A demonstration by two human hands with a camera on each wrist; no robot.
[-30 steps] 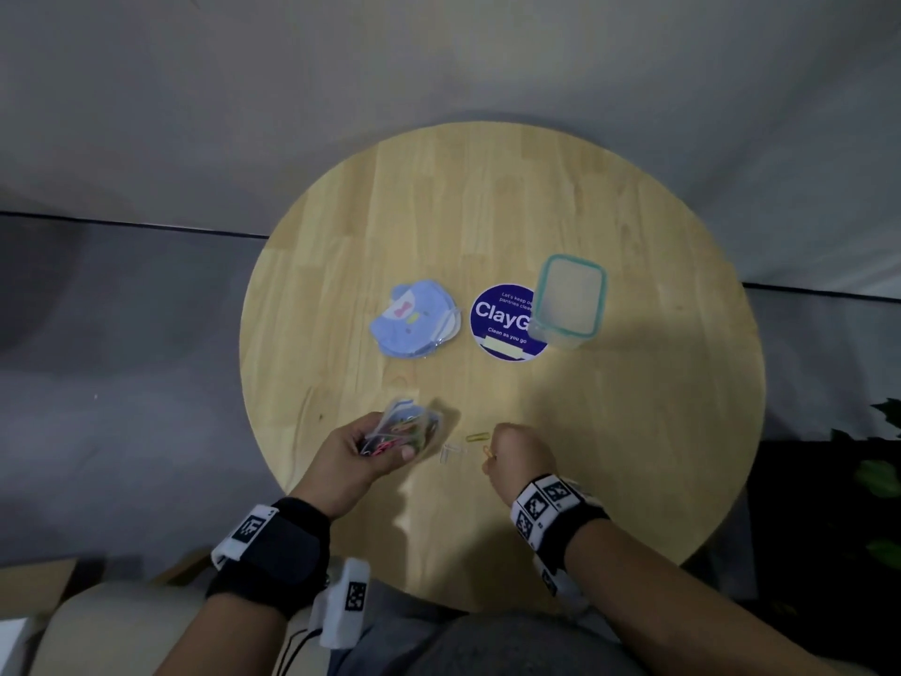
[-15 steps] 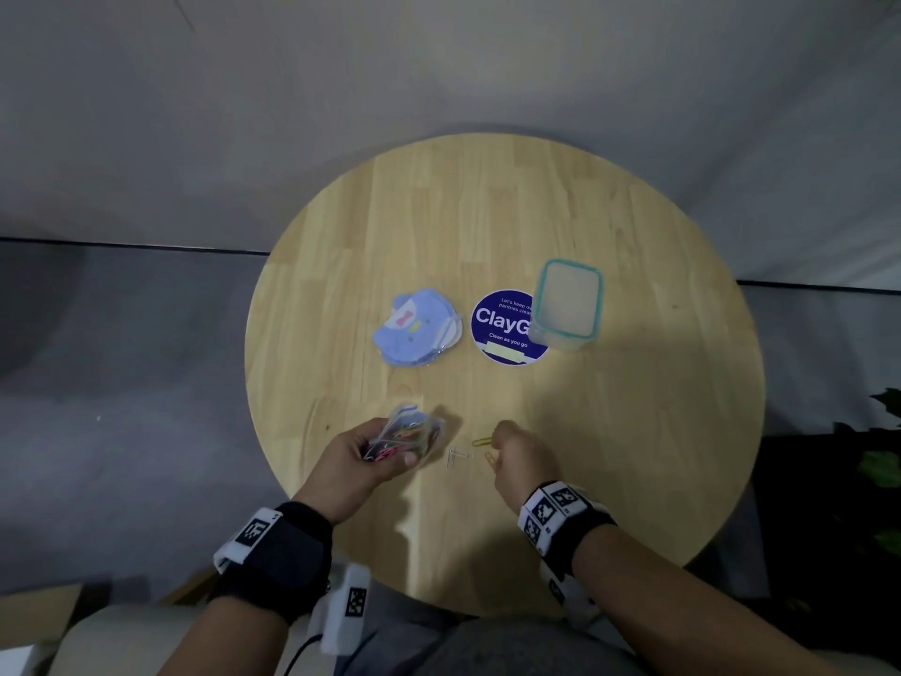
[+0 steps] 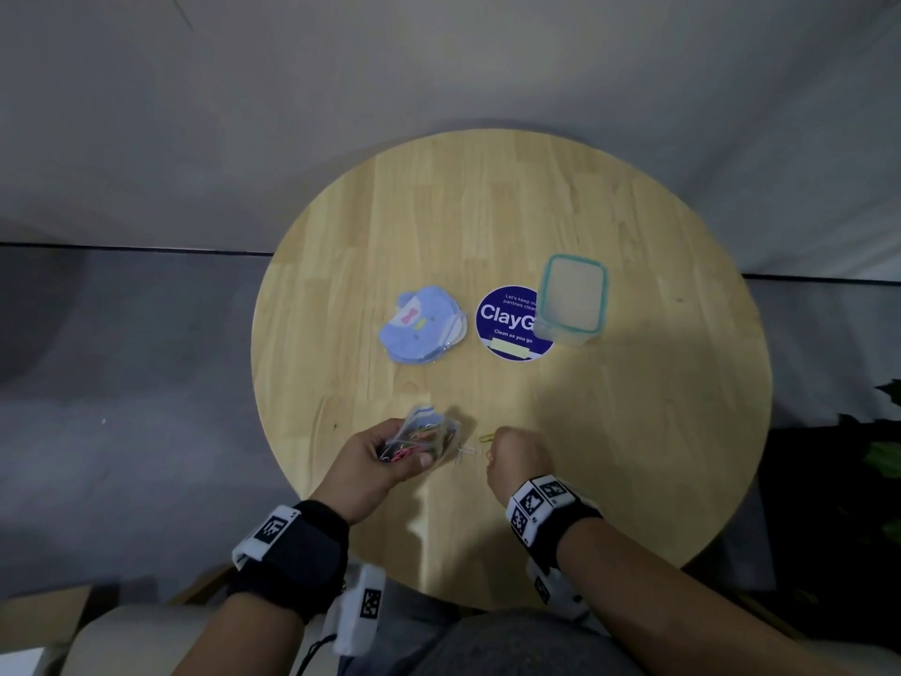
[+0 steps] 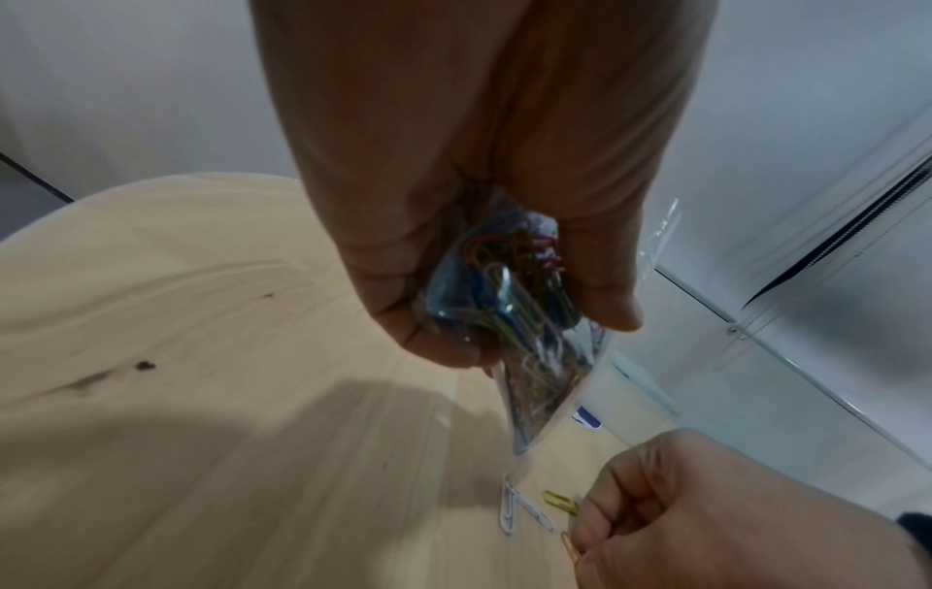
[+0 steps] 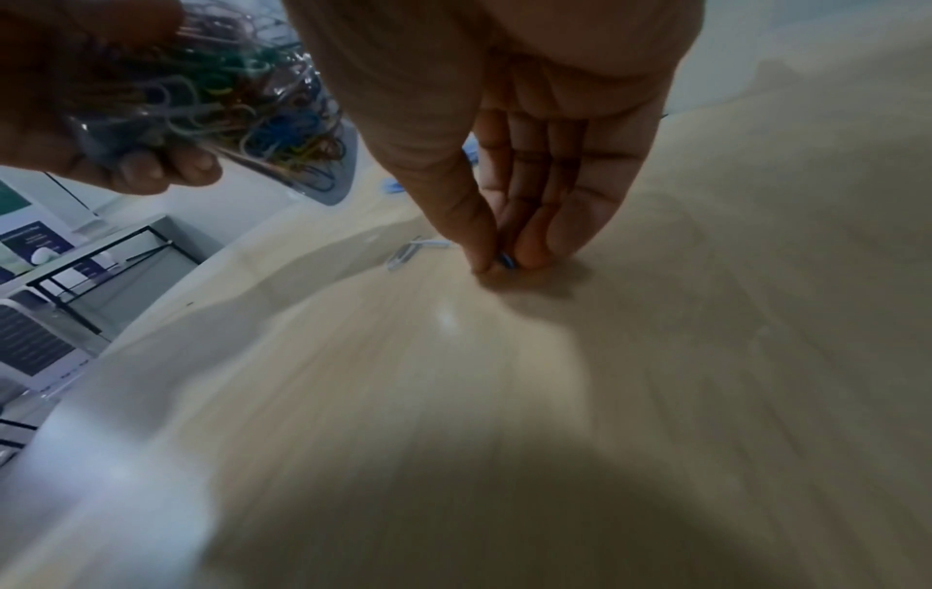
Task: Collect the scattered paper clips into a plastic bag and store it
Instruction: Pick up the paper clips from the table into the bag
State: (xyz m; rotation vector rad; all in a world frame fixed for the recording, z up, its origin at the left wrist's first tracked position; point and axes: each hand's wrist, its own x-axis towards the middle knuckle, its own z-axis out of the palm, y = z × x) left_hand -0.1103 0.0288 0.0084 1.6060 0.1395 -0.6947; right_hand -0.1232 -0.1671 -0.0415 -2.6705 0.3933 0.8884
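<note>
Near edge of the round wooden desk (image 3: 634, 431): both hands over it, apart from each other, wrist bands with printed markers on both. Left hand (image 3: 375, 461) raised a little off the desk, fingers and thumb curled round a clear plastic bag (image 3: 429, 434) packed with coloured paper clips; in the left wrist view the bag (image 4: 529, 358) hangs down out of the grip, its lower corner above the wood. Right hand (image 3: 517, 456) just right of the bag, fingertips down on the desk; the right wrist view shows thumb and fingers (image 5: 534, 247) closed together, pinching a small blue clip (image 5: 507, 261) against the surface. An orange clip end (image 4: 572, 552) also shows at this hand's fingertips in the left wrist view; whether it is held, cannot tell. Between the two hands, loose on the wood: a pair of white clips (image 3: 465, 452) lying crossed, and a yellow clip (image 3: 486, 437) just beside the right hand's knuckles. Further out, mid-desk, left to right: a blue animal-shaped pouch (image 3: 421, 326) lying flat, a round dark blue sticker (image 3: 507, 324) with white "ClayG" lettering, and a clear rectangular container with a teal rim (image 3: 573, 297), its left side overlapping the sticker's right edge. Beyond the desk, grey floor and a pale wall.
</note>
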